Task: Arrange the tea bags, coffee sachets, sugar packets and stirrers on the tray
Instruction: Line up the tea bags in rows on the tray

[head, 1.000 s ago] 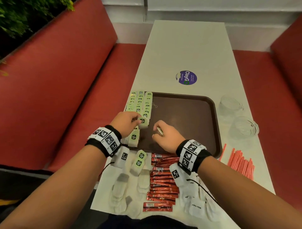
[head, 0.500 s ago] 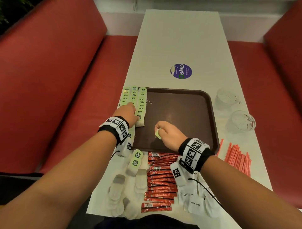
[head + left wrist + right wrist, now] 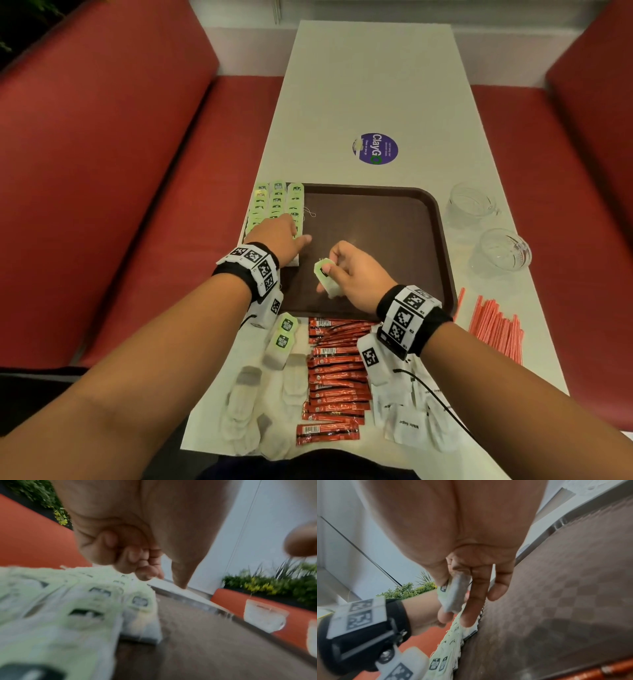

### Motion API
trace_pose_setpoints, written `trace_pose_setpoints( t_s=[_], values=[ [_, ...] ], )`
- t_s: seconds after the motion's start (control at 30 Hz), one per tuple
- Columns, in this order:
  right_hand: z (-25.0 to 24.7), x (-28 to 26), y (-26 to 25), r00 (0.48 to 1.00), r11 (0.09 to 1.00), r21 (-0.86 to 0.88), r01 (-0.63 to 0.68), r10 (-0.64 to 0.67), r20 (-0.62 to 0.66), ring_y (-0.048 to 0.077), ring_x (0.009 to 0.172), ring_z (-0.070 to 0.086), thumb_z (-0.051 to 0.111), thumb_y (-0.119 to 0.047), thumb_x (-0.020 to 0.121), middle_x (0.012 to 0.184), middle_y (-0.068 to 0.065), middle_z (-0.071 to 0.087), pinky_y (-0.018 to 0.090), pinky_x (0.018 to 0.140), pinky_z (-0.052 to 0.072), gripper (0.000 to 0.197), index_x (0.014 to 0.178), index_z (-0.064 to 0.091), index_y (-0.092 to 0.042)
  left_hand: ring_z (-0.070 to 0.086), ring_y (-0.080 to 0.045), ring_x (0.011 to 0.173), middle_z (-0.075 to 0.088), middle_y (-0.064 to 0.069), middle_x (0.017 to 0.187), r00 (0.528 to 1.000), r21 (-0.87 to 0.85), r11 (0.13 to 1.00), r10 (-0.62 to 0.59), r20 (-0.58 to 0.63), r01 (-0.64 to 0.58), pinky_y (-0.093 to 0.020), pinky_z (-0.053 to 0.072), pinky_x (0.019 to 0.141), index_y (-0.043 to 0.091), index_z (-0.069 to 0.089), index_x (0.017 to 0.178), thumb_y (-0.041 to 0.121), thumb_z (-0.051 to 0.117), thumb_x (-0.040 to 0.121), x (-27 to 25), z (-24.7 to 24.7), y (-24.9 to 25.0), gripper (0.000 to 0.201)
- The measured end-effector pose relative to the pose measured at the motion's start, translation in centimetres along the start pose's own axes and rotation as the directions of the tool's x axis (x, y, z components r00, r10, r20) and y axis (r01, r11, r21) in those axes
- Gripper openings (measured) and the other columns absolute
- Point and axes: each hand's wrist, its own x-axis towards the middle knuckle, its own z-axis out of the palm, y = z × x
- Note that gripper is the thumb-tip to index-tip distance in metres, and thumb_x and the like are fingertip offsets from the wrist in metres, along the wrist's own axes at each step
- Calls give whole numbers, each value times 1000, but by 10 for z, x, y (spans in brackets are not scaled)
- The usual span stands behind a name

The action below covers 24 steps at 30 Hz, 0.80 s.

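Head view: right hand (image 3: 356, 274) pinches one tea bag (image 3: 325, 278), thumb on its green tag, long axis slanting toward the left hand (image 3: 279, 236). Rows of tea bags (image 3: 278, 202) fill the tray (image 3: 442, 246) left edge; likely slot lies left of the grip, just beside the nearest row.

Left wrist view: fingers curled, holding nothing, thumb out; bags papery, soft-edged, overlapped like shingles.

Right wrist view: bag clamped between thumb and fingers (image 3: 471, 601); tray floor textured, checkered brown.
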Motion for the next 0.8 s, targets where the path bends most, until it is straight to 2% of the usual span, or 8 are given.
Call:
trace_pose_setpoints(
  t_s=[0.07, 0.13, 0.23, 0.43, 0.53, 0.6, 0.7, 0.8],
  values=[
    [0, 0, -1, 1000, 997, 73, -2, 1, 6, 33, 68, 72, 47, -30, 105, 83, 6, 77, 49, 71, 56, 17, 95, 39, -18, 57, -10, 73, 62, 7, 79, 990, -210, 968, 133, -45, -139, -29, 43, 65, 29, 60, 88, 57, 54, 94, -12, -9, 5, 30],
    [0, 0, -4, 1000, 995, 104, -1, 2, -3, 35, 68, 72, 46, -32, 106, 86, 6, 78, 47, 68, 56, 20, 98, 38, -15, 54, 0, 66, 62, 12, 76, 965, -367, 897, 262, -10, -248, -23, 39, 63, 29, 68, 88, 53, 56, 95, -29, -19, 11, 28],
    [0, 1, -8, 1000, 995, 95, 12, -10, -24, 28, 68, 74, 46, -31, 106, 88, 2, 78, 39, 63, 55, 21, 103, 39, -11, 51, 0, 60, 66, 9, 73, 925, -404, 859, 373, 72, -315, -22, 41, 62, 30, 72, 87, 47, 63, 93, -45, -25, 12, 20],
    [3, 4, -10, 1000, 998, -62, 23, -23, -1, 13, 68, 74, 53, -25, 103, 89, -6, 75, 43, 75, 60, 13, 107, 44, -17, 60, -13, 73, 67, 8, 79, 929, -365, 861, 369, -34, -355, -28, 48, 70, 23, 71, 88, 33, 64, 95, -51, -31, 13, 14],
    [3, 5, -10, 999, 997, -70, 35, -37, -21, 12, 69, 74, 53, -25, 103, 87, -4, 73, 45, 74, 61, 12, 106, 44, -17, 64, -10, 73, 70, 5, 81, 913, -449, 820, 408, 24, -355, -18, 49, 68, 23, 71, 91, 29, 67, 94, -54, -35, 13, 8],
    [3, 5, -7, 998, 996, -85, 32, -36, -43, 11, 69, 73, 55, -26, 102, 82, -5, 73, 43, 74, 60, 16, 106, 43, -16, 63, -6, 73, 70, 8, 81, 906, -428, 831, 419, 58, -356, -13, 47, 67, 26, 72, 93, 28, 68, 93, -53, -38, 11, 4],
    [3, 4, -2, 999, 990, -138, 28, -33, -38, 14, 77, 70, 61, -35, 98, 90, -5, 74, 39, 78, 56, 28, 109, 41, -19, 59, -4, 74, 67, 12, 83, 943, -343, 881, 330, -54, -328, -23, 46, 73, 26, 71, 99, 26, 65, 95, -43, -39, 2, 7],
    [2, 3, 3, 1000, 984, -178, 21, -23, -9, 15, 85, 67, 65, -37, 95, 98, -6, 70, 40, 82, 55, 29, 109, 45, -22, 61, -14, 87, 68, 6, 94, 968, -191, 949, 238, -82, -250, -29, 48, 81, 22, 68, 109, 27, 61, 98, -31, -39, -10, 15]
  ],
)
